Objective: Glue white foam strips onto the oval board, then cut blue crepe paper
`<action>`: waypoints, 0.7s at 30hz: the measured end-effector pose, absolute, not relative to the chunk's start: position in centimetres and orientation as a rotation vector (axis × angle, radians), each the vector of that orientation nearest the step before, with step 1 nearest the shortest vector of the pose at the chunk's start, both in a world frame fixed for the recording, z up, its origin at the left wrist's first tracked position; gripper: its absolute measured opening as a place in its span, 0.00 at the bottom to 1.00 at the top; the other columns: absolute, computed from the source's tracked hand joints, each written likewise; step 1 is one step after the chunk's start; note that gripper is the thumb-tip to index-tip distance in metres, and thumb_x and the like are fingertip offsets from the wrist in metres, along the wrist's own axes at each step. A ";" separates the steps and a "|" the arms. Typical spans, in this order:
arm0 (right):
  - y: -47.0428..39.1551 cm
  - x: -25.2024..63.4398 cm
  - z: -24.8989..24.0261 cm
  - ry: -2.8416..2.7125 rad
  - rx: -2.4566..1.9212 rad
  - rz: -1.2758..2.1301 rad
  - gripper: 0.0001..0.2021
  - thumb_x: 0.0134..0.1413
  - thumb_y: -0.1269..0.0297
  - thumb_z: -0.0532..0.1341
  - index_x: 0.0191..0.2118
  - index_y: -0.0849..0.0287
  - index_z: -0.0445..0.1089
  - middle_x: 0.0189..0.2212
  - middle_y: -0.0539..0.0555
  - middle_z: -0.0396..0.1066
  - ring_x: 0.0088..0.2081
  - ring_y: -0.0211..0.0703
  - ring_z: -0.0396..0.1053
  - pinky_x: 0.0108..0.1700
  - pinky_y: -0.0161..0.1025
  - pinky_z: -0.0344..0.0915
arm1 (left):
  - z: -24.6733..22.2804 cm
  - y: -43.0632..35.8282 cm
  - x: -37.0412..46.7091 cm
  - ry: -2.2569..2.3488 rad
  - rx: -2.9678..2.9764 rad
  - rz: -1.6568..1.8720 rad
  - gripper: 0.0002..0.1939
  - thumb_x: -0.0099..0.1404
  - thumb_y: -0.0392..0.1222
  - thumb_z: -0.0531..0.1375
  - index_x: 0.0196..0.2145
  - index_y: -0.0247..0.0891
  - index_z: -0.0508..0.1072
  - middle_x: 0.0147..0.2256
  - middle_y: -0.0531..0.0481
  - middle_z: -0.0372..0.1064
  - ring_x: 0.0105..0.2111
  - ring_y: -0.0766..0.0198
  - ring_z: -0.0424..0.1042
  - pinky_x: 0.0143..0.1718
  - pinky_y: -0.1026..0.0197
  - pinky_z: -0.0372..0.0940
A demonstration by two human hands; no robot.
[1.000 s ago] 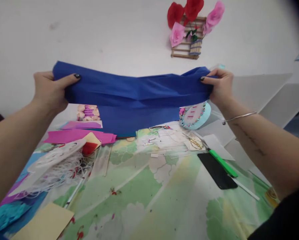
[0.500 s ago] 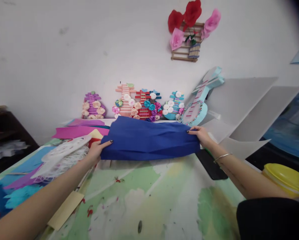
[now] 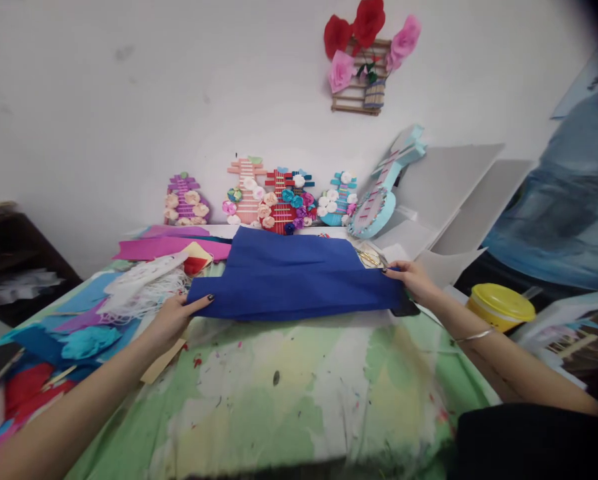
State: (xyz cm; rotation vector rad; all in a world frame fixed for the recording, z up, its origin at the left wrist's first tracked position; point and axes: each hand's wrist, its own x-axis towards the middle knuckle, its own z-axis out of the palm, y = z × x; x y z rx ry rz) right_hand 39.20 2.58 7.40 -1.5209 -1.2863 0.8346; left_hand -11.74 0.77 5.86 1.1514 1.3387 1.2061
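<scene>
A deep blue sheet (image 3: 293,277) spans the middle of the view over the table, its near part a long band wider than the part behind it. My left hand (image 3: 181,313) pinches the band's left end, thumb on top. At the right end my right hand (image 3: 409,277) holds the other corner between thumb and fingers. Part of a dark flat object (image 3: 407,309) shows under that right end. White stringy material (image 3: 143,287) lies just beyond my left hand.
Small decorated paper instruments (image 3: 281,200) line the wall behind. A light blue one (image 3: 376,207) leans at the right by pale boards (image 3: 453,193). A yellow-lidded tub (image 3: 501,303) stands right. Magenta sheets (image 3: 173,249) and a turquoise bundle (image 3: 89,341) lie left on the patterned cloth (image 3: 299,387).
The sheet's back part now spreads narrower behind the near band, and both hands have moved slightly apart. The view has shifted, showing more of the near table and the tub.
</scene>
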 end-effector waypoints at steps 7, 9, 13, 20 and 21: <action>-3.9 40.5 4.6 -1.354 -1.571 0.970 0.15 0.36 0.55 0.67 0.29 0.58 0.68 0.20 0.48 0.68 0.20 0.35 0.61 0.21 0.33 0.53 | 3.9 -4.6 -12.5 1.292 1.081 1.064 0.20 0.42 0.47 0.70 0.32 0.33 0.77 0.35 0.42 0.76 0.37 0.53 0.75 0.43 0.56 0.70; -5.0 40.5 3.5 -1.405 -1.563 0.992 0.14 0.35 0.56 0.67 0.29 0.58 0.68 0.21 0.48 0.68 0.21 0.36 0.62 0.22 0.33 0.54 | 3.2 -5.5 -12.8 1.312 1.124 1.019 0.21 0.41 0.48 0.70 0.32 0.32 0.77 0.33 0.42 0.76 0.35 0.53 0.75 0.42 0.55 0.70; -6.2 40.2 2.7 -1.518 -1.503 1.012 0.13 0.33 0.58 0.68 0.27 0.58 0.68 0.23 0.49 0.69 0.27 0.38 0.65 0.30 0.35 0.60 | 2.5 -6.9 -13.2 1.336 1.272 0.986 0.21 0.41 0.49 0.70 0.32 0.34 0.78 0.34 0.42 0.76 0.35 0.52 0.75 0.42 0.53 0.69; -9.1 40.7 5.5 -1.739 -1.371 1.204 0.13 0.38 0.57 0.67 0.27 0.58 0.65 0.44 0.60 0.71 0.42 0.49 0.69 0.42 0.43 0.64 | 1.9 -8.8 -14.4 1.375 1.399 1.024 0.17 0.40 0.48 0.70 0.30 0.38 0.79 0.34 0.45 0.77 0.38 0.50 0.73 0.46 0.50 0.66; -9.7 40.8 5.9 -1.825 -1.351 1.238 0.12 0.39 0.59 0.66 0.26 0.58 0.64 0.45 0.60 0.71 0.45 0.51 0.68 0.45 0.44 0.63 | 1.9 -9.0 -14.7 1.387 1.448 1.018 0.17 0.40 0.48 0.70 0.29 0.39 0.79 0.34 0.45 0.77 0.38 0.49 0.73 0.47 0.49 0.66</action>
